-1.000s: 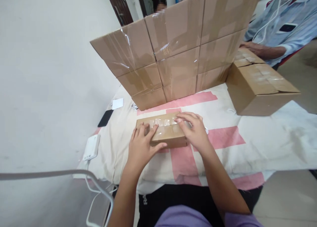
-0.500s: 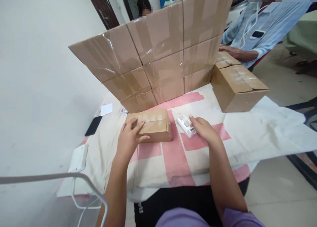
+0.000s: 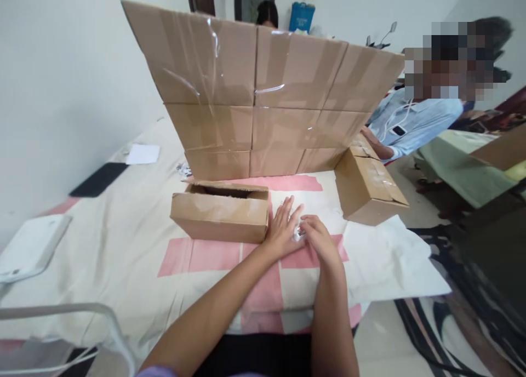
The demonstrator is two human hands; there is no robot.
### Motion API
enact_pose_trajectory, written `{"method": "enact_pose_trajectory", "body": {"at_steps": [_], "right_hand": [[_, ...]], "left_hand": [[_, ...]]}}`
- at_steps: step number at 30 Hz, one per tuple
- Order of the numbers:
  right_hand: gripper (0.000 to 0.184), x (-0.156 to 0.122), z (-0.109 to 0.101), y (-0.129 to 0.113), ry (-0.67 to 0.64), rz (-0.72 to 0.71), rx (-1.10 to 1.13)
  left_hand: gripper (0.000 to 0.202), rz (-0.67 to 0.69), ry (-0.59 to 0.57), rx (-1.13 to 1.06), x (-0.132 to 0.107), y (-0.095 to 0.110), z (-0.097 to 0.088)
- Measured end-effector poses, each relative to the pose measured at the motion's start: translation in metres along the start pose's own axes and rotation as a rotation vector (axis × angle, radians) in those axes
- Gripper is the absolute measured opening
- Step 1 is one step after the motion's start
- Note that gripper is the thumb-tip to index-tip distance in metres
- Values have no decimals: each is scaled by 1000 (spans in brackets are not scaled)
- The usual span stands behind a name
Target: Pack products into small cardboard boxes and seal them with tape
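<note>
A small brown cardboard box (image 3: 219, 217) lies on the pink-and-white cloth (image 3: 135, 245) with its top open. Just right of it, my left hand (image 3: 283, 229) rests flat on the cloth with fingers stretched out, touching a small white object (image 3: 297, 234). My right hand (image 3: 318, 239) is curled over that white object from the right; only a sliver of the object shows between the two hands.
A wall of taped cardboard boxes (image 3: 255, 92) stands behind. A larger taped box (image 3: 367, 188) sits at the right, with a person in a light blue shirt (image 3: 415, 122) beyond it. A black phone (image 3: 98, 180), a white card (image 3: 142, 154) and a white device (image 3: 30, 245) lie at the left.
My left hand left the small box and moved right to the white object beside my right hand. The box now shows an open top. The view has shifted lower and rightward.
</note>
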State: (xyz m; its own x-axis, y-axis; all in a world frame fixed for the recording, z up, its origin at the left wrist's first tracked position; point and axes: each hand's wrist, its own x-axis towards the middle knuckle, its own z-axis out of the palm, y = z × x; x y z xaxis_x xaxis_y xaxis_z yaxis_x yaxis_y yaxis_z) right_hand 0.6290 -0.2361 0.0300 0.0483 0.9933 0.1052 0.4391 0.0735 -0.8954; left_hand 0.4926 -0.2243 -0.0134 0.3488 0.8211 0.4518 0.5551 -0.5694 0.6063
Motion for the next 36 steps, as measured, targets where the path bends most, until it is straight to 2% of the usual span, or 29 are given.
{"method": "enact_pose_trajectory", "body": {"at_steps": [3,7,10,14,19,22,25,28,32,36], "right_hand": [[33,0,1,-7,-11,0,7],[36,-13,-5,-13,60,-7,-13],[43,-35,-9,-5,108,34,15],[50,-57,-5,17,86,103,61],[42,-46,0,31,42,105,38],[39,-39,-3,36,92,88,4],[38,-43,-4,39,192,37,6],[38,-54,-3,36,281,-71,62],[38,-65,0,22,348,-246,99],[18,-68,3,14,351,-379,65]], "left_hand": [[102,7,53,-25,-7,-10,2],[102,35,69,-33,-11,-7,0],[103,44,65,-32,-8,-7,1],[102,51,76,-14,-7,-8,2],[97,19,64,11,-9,-2,-1],[99,-14,35,-9,-13,0,-6],[107,-56,-29,-40,-19,1,-11],[104,-69,-39,-63,-24,3,-17],[76,36,83,-149,-26,8,-23],[54,70,190,-223,-26,10,-27]]}}
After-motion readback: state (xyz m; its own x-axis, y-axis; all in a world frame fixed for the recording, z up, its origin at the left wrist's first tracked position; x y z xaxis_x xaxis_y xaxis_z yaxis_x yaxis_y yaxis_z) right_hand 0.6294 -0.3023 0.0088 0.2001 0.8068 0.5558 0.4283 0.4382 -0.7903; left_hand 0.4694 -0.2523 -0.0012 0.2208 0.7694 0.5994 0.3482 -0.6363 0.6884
